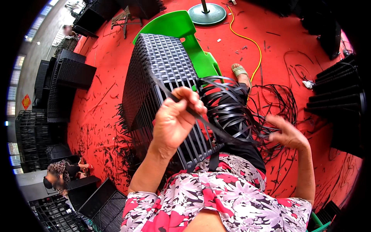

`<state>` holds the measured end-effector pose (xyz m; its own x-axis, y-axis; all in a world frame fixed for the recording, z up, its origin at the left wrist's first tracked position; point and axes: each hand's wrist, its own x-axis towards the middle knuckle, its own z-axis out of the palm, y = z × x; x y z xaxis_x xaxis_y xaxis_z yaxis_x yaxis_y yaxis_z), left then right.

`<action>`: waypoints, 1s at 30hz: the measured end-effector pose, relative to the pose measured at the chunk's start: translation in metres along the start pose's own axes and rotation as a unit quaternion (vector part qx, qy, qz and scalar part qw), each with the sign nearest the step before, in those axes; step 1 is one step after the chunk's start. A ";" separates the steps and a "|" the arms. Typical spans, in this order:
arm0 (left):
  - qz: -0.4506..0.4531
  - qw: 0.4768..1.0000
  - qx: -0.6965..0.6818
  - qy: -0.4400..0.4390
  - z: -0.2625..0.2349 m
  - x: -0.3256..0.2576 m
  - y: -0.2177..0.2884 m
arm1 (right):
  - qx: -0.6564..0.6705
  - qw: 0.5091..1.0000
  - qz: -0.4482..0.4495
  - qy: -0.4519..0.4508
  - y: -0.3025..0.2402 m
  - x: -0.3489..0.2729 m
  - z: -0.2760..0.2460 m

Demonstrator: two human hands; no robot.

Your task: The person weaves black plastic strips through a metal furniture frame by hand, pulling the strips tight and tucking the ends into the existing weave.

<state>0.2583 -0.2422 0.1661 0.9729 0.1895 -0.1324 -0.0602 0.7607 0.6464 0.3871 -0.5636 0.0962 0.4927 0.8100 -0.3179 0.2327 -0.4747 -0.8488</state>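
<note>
A flat black plastic strip (216, 133) runs slackly from the side of a woven dark frame (170, 54) toward my right. My left hand (174, 120) is closed on this strip, pinching it between thumb and fingers just above the frame's bare bars (193, 141). The frame's far part is covered in tight grey-black weave; the near part shows parallel bars with gaps. My right hand (288, 133) is raised to the right, slightly blurred, thumb and fingers apart. Below and beside it lies a loose bundle of black strips (228, 112) across my legs.
A green plastic chair (205, 63) stands beyond the frame. A yellow cable (259, 50) and a round parasol base (206, 15) lie on the red floor (104, 73), among strip scraps. Woven furniture (73, 73) stands at left, dark stacked pieces (332, 92) at right. Another person (63, 174) sits lower left.
</note>
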 end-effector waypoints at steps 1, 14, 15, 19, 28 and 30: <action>-0.020 0.999 0.018 -0.023 -0.004 0.000 -0.010 | 0.030 0.996 -0.048 0.064 -0.025 0.013 -0.002; -0.299 0.929 -0.097 -0.193 0.002 -0.031 -0.089 | 0.638 0.703 -0.108 -0.297 -0.150 0.105 0.051; -0.318 0.928 -0.098 -0.164 0.004 -0.033 -0.087 | 0.581 0.761 -0.108 -0.266 -0.152 0.101 0.052; -0.283 0.864 0.415 -0.035 0.014 -0.038 -0.065 | 0.283 0.939 -0.196 -0.015 -0.137 0.092 0.063; -0.106 0.947 0.277 0.125 0.014 -0.026 -0.008 | 0.150 0.977 -0.144 0.043 -0.086 0.078 0.058; -0.121 0.931 0.317 0.132 0.011 -0.020 -0.003 | 0.148 0.977 -0.151 0.005 -0.080 0.086 0.057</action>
<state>0.2419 -0.2548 0.1752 0.8472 0.2693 -0.4580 0.3794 0.2969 0.8763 0.3629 -0.4366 0.1123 0.4479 0.8936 -0.0304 0.1166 -0.0921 -0.9889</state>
